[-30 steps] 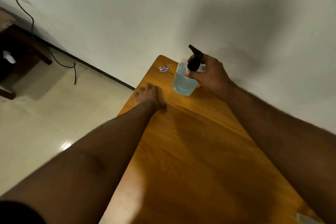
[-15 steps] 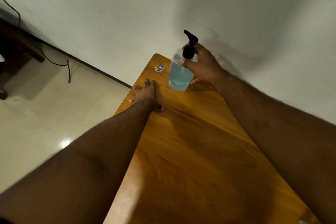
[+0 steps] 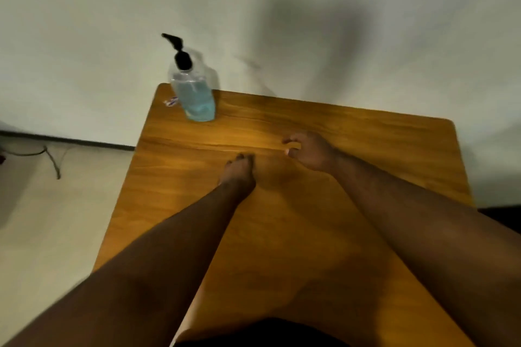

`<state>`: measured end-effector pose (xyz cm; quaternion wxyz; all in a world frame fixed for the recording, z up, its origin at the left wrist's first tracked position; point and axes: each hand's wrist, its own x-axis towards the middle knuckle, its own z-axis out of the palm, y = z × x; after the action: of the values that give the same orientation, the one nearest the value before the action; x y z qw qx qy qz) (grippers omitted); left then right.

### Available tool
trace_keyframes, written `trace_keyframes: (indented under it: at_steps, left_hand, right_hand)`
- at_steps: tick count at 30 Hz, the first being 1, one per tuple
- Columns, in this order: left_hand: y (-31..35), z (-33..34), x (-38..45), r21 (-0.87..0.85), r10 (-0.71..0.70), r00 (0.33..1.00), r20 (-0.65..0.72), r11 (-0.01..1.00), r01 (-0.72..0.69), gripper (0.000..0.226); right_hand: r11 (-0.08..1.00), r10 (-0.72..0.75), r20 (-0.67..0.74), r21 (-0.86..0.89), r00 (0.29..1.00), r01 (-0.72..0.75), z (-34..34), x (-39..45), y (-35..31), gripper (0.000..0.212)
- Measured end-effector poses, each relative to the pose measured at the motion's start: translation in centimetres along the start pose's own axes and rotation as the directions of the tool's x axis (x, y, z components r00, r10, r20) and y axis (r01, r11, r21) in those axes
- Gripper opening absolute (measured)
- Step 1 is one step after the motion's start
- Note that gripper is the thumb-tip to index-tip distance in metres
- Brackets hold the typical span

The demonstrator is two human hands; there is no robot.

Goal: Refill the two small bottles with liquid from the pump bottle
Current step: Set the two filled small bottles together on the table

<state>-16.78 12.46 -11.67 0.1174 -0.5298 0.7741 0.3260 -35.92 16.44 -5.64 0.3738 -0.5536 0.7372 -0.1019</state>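
A clear pump bottle point(image 3: 194, 93) with blue liquid and a black pump head stands alone at the far left corner of the wooden table point(image 3: 366, 135). My left hand point(image 3: 239, 172) rests flat near the table's middle, fingers together, holding nothing. My right hand point(image 3: 310, 151) hovers just right of it, fingers curled and apart, with nothing in it. Both hands are well away from the pump bottle. No small bottles are in view.
A small red-and-blue sticker point(image 3: 171, 101) lies on the table beside the pump bottle. A white wall rises right behind the table. Pale floor and a dark cable point(image 3: 53, 162) lie to the left.
My right hand let go of the pump bottle and drew back to the table's middle. My left hand also moved back from the far corner. The camera view swung right.
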Motion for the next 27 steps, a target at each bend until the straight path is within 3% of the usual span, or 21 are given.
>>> trace_keyframes:
  at_steps: [4,7,13,16,18,23,27]
  left_hand:
    - [8.7,3.6,-2.0,-0.091,0.145,0.989,0.039,0.986,-0.141,0.069]
    - [15.0,6.2,-3.7,-0.15,0.251,0.964,0.085,0.96,-0.237,0.077]
    - [23.6,11.5,-6.5,-0.168,0.365,0.918,0.154,0.925,-0.34,0.088]
    - [25.9,13.9,-7.1,-0.176,0.348,0.922,0.171,0.931,-0.319,0.093]
    - [27.3,15.3,-7.4,-0.174,0.342,0.925,0.162,0.933,-0.315,0.093]
    - [29.3,18.1,-7.8,-0.034,0.296,0.953,0.073,0.955,-0.294,0.077]
    - [29.6,19.5,-8.2,-0.176,0.241,0.97,-0.012,0.955,-0.24,0.049]
  right_hand:
    - [0.952,0.078,0.037,-0.3,0.996,-0.063,-3.8,-6.0,7.3,0.04]
    - [0.936,0.136,-0.036,-0.322,0.99,-0.14,-7.2,-10.6,12.0,0.04]
    - [0.98,0.16,-0.201,-0.082,0.966,-0.18,-12.3,-17.8,20.7,0.042]
    - [0.976,0.216,-0.143,0.005,0.966,-0.218,-12.5,-21.0,23.9,0.051]
    - [0.966,0.219,-0.056,0.155,0.974,-0.208,-11.8,-23.0,25.7,0.058]
    - [0.866,0.232,-0.044,0.465,0.972,-0.186,-6.3,-25.0,28.8,0.074]
    - [0.829,0.254,-0.114,0.537,0.96,-0.156,-2.0,-24.2,30.0,0.078]
